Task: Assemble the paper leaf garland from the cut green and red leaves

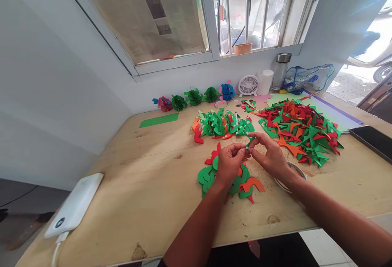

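Note:
My left hand (229, 164) and my right hand (269, 156) meet over the table, fingertips pinched together. Between them is a small green paper piece (248, 143) with a whitish patch on it; the fingers cover most of it. Below my left hand lies a loose pile of curved green, orange and red paper cutouts (206, 177), partly hidden by the hand. Under my right wrist sits a roll of tape (283, 186), largely covered. Just beyond my hands, another group of curved paper cutouts (218, 122), several with white patches, is bunched together.
To the right is a large heap of pointed paper scraps (306, 132), with a phone (375, 139) beyond it. Folded paper figures (193, 96), a small fan (248, 85) and a glass bottle (280, 73) line the wall. A white power bank (75, 205) lies at left.

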A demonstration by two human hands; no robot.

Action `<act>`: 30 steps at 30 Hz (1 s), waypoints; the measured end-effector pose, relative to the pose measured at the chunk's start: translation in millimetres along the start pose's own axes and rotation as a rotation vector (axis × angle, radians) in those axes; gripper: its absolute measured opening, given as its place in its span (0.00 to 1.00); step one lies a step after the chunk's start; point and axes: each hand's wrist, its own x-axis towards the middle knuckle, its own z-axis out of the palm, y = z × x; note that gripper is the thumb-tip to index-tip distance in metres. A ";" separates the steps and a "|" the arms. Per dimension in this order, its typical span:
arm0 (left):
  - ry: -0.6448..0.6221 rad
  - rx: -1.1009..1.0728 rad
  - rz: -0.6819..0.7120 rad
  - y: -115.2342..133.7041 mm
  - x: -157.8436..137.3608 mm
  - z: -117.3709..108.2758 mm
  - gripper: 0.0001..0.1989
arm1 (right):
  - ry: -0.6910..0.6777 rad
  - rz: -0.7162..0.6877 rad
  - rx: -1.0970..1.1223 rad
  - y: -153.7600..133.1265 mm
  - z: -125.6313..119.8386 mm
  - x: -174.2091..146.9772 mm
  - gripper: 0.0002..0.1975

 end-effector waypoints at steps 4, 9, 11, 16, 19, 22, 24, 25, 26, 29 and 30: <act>-0.014 0.032 0.022 0.9 0.2 -0.1 0.08 | 0.007 -0.018 -0.020 0.5 0.5 -0.5 0.18; -0.025 0.066 0.043 1.1 0.3 -0.5 0.07 | 0.017 -0.040 -0.037 2.6 1.4 -0.8 0.18; -0.026 0.087 0.053 0.5 0.2 -1.0 0.07 | 0.020 -0.047 -0.051 3.6 1.7 -0.9 0.19; -0.034 0.103 0.064 -1.5 0.1 -2.0 0.07 | 0.016 -0.050 -0.068 3.7 1.7 -1.0 0.19; -0.025 0.092 0.063 -1.4 0.2 -1.6 0.07 | 0.023 -0.055 -0.067 2.6 1.7 -1.0 0.18; -0.021 0.072 0.046 -1.8 0.6 -1.0 0.07 | 0.030 -0.055 -0.070 2.5 2.0 -1.0 0.18; -0.017 0.047 0.035 -3.1 1.0 -0.5 0.07 | 0.033 -0.055 -0.075 3.2 2.4 -1.0 0.18; -0.013 0.032 0.031 -3.7 1.2 -0.4 0.07 | 0.033 -0.055 -0.078 3.6 2.6 -0.9 0.18; -0.008 0.018 0.028 -4.3 1.3 -0.2 0.08 | 0.034 -0.056 -0.080 4.1 2.8 -0.9 0.18; 0.000 -0.011 0.018 -4.0 1.1 0.5 0.08 | 0.034 -0.066 -0.089 5.4 3.4 -1.0 0.18; 0.001 -0.015 0.015 -3.4 0.8 0.7 0.08 | 0.034 -0.070 -0.093 5.6 3.5 -1.1 0.18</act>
